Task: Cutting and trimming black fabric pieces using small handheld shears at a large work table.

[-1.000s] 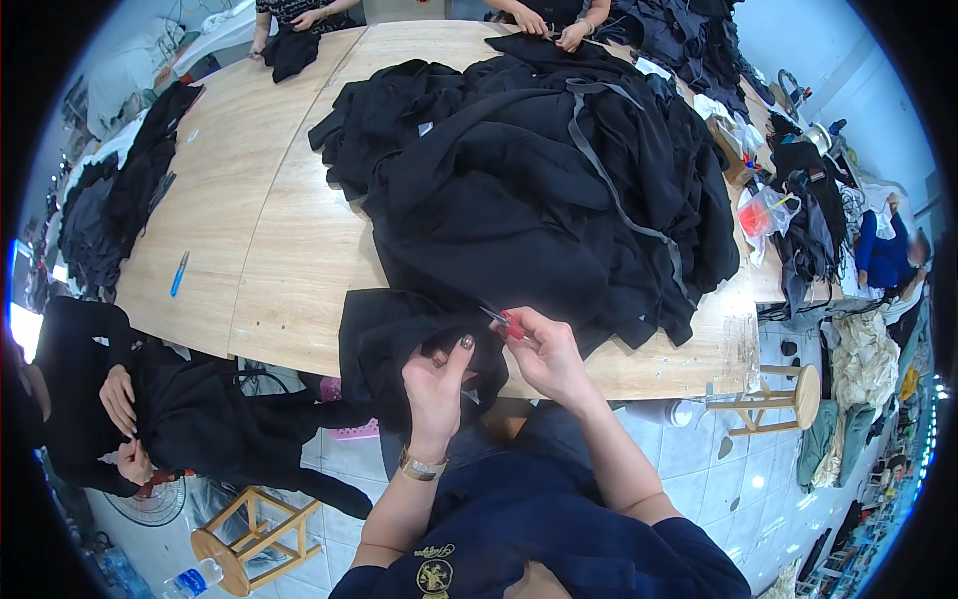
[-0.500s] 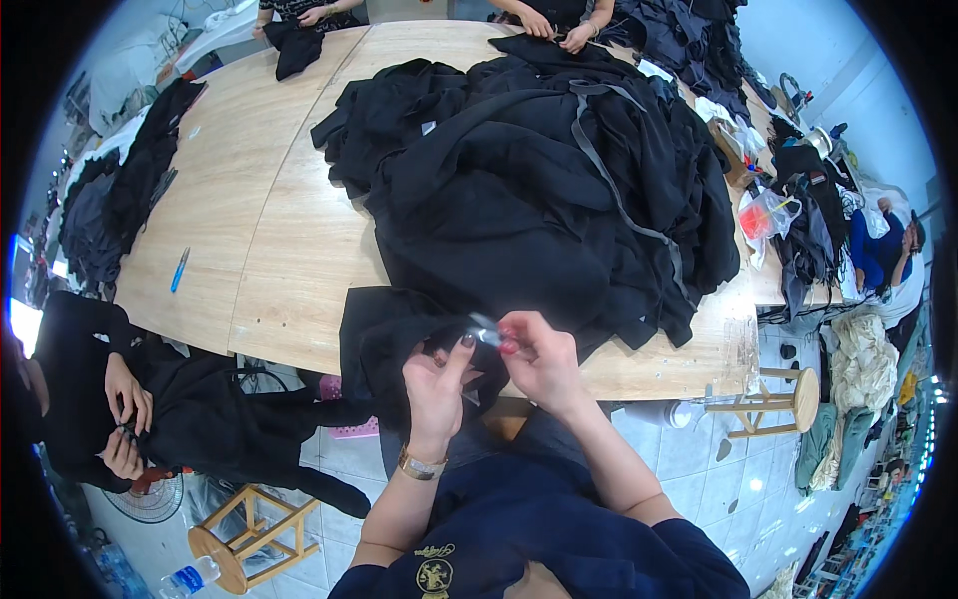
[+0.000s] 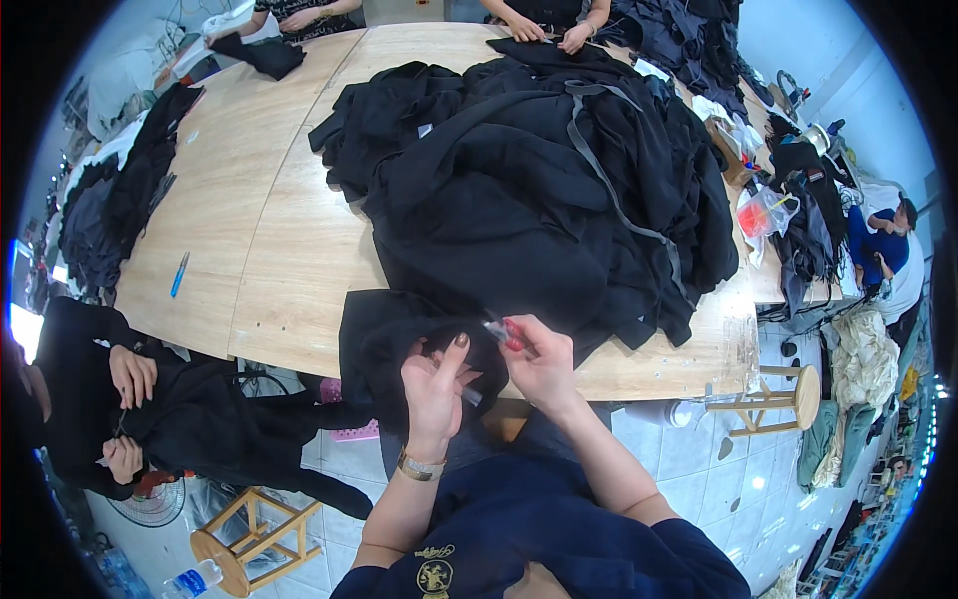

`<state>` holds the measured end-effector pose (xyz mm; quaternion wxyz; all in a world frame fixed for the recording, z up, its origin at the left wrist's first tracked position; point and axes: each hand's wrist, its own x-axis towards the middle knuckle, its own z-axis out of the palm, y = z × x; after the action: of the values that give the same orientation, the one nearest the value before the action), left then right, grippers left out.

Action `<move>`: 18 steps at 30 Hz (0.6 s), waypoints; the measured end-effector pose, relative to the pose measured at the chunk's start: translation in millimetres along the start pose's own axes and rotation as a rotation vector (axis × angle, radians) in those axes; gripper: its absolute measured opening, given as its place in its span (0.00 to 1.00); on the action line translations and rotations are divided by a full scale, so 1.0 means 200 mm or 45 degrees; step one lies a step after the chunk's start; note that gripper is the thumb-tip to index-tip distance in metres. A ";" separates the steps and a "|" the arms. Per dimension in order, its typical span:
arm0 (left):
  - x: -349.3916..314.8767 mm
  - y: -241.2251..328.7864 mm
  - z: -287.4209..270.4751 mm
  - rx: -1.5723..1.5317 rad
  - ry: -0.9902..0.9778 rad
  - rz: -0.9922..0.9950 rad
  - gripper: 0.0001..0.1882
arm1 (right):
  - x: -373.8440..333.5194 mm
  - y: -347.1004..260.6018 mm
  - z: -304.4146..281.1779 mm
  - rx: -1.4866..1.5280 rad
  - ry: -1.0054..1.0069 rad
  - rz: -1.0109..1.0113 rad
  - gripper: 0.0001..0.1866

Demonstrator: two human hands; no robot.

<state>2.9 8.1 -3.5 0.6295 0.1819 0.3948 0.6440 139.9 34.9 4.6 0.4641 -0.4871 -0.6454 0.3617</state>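
"Where's the black cloth [image 3: 369, 324]?"
"Lower centre; the left hand [image 3: 431, 394] curls against it (grip unclear), the right hand [image 3: 544, 364] pinches snips [image 3: 494, 327]."
"Best handling?"
"Probably cloth taut, blades clear of fingers."

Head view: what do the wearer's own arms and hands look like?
Short navy sleeves, forearms bare below them, no gloves. The left hand has a dark, glossy thumbnail and a gold-coloured watch or bracelet at its wrist. The right hand shows no wristwear.
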 end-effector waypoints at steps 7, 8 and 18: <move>0.00 0.00 0.00 -0.023 0.025 0.102 0.18 | -0.02 0.01 -0.02 -0.248 -0.009 -0.639 0.12; 0.00 0.01 0.01 -0.052 0.003 0.105 0.17 | -0.03 0.00 -0.02 -0.247 -0.011 -0.640 0.12; 0.01 0.04 -0.01 -0.100 -0.075 -0.008 0.11 | -0.04 0.06 -0.09 -0.285 -0.043 -0.210 0.12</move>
<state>-3.8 10.2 1.2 0.6494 0.1748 0.3513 0.6514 161.4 30.8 -3.6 0.4241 -0.4749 -0.7272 0.2563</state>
